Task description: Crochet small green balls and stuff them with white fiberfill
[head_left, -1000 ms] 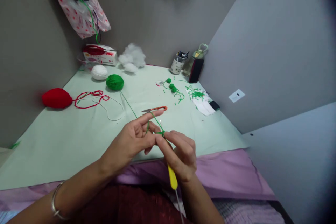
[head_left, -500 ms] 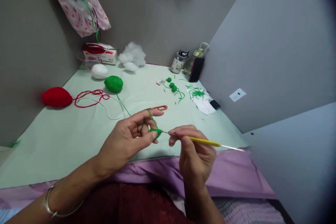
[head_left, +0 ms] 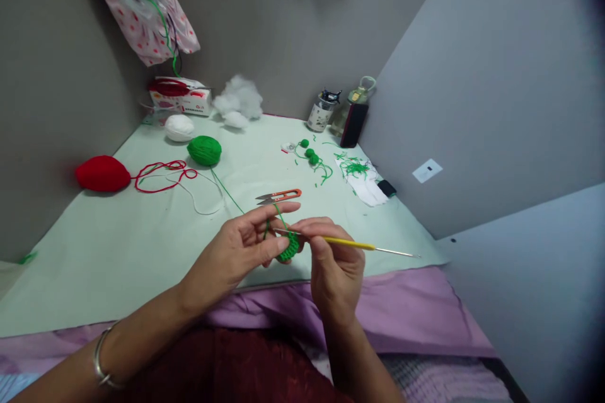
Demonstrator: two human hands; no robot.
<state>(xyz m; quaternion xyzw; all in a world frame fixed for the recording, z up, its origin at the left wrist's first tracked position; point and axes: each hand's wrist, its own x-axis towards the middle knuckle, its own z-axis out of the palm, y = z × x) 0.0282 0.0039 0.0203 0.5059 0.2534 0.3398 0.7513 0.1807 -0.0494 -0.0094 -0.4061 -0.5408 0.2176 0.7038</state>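
Observation:
Between the thumb and fingers of my left hand (head_left: 250, 236) is a small round green crochet piece (head_left: 288, 248). Green yarn (head_left: 281, 216) runs up from it over my raised left index finger. My right hand (head_left: 336, 261) is closed around a yellow-handled crochet hook (head_left: 350, 242), and the hook's thin metal front end lies at the top edge of the piece. The hook's other metal end points out to the right. Just beyond my left fingers, orange thread snips (head_left: 286, 195) lie on the table. A strand leads back to a green yarn ball (head_left: 205, 151).
On the pale tabletop (head_left: 142, 252) are a red yarn ball (head_left: 103, 174), a white yarn ball (head_left: 179, 128) and white stuffing (head_left: 239, 102). Small green balls (head_left: 312, 156) and yarn scraps (head_left: 355, 167) lie farther right. A cup (head_left: 321, 113), bottle (head_left: 359, 96) and phone (head_left: 354, 126) stand at the back.
My right hand and the hook have moved left, close against my left fingers. The green piece now faces up more, and the snips' blades have come into view.

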